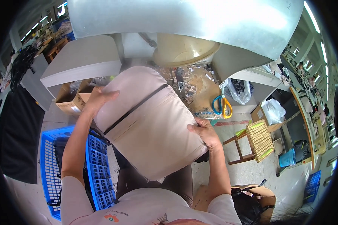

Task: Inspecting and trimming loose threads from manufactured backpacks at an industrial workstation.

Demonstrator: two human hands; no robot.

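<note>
Viewing remotely through the head camera, I list items from the largest down. A pale glossy panel (184, 18) spans the top of the view; beneath it, a brown worktop (205, 89) carries scattered scraps. A blue plastic basket (100, 170) stands at the wearer's left, dark articles inside. The beige fabric panel (159, 137) is held tilted above the lap, in front of the worktop. A woven-seat stool (260, 140) stands to the right. The left hand (100, 99) is closed on the panel's upper left edge; the right hand (205, 132) grips its right edge, thumb on the face. Scissors (223, 96) with blue and yellow handles lie apart from the right hand. On progress, I judge the narrow dark band (136, 109) already placed across the face; the uneven lower edge may remain unfinished. I cannot tell whether all seams are closed.
</note>
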